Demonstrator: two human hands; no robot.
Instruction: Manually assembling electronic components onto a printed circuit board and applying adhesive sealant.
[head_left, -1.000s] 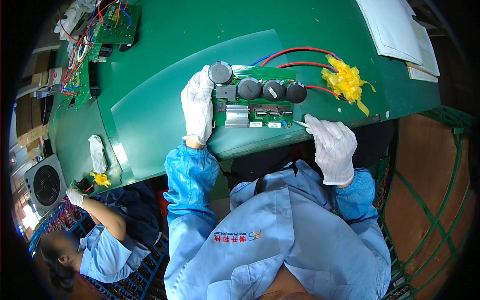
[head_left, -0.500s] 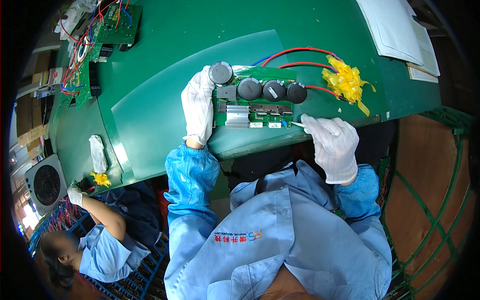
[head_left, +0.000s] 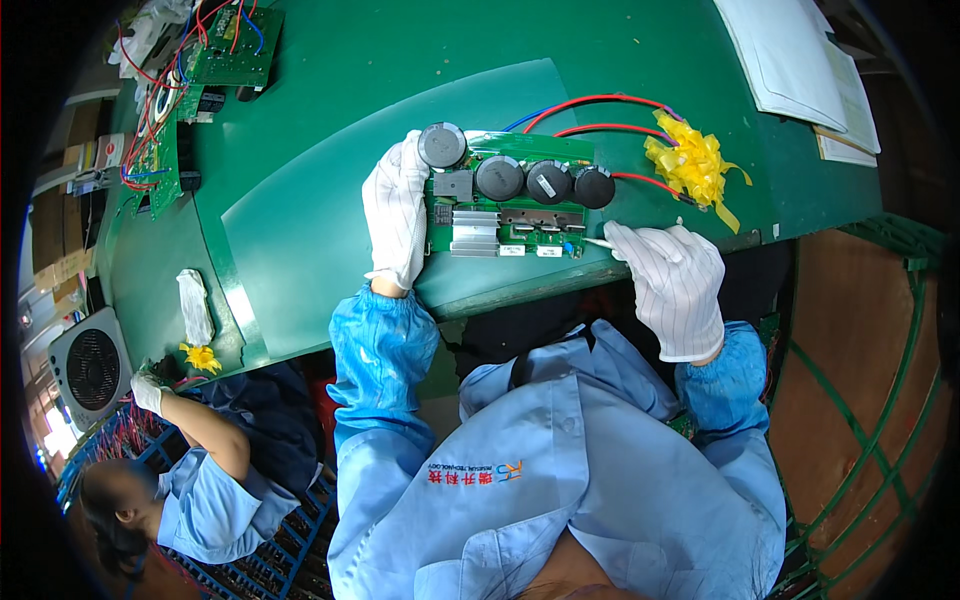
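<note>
A green circuit board (head_left: 560, 150) lies on the bench with its front edge toward me. It carries several black round capacitors (head_left: 498, 178), a silver finned heat sink (head_left: 474, 232) and a small blue disc part (head_left: 568, 247) near its front right corner. Gloved in white, my left hand (head_left: 397, 215) is closed on the board's left edge; its fingertips are partly hidden by the board's parts. My right hand (head_left: 675, 285), also gloved, pinches a thin white pointed stick (head_left: 597, 242). The stick's tip is at the board's right edge, beside the blue part; whether it touches cannot be told.
Red and blue wires (head_left: 600, 98) run from the board to a bundle of yellow tape (head_left: 695, 165). White papers (head_left: 790, 70) lie at the far right. More wired boards (head_left: 235, 60) sit far left. A co-worker (head_left: 215, 500) and a fan (head_left: 92, 368) are at lower left.
My right hand has shifted slightly right with the stick, whose tip has drawn back a little from the blue part. The left hand and board stay put.
</note>
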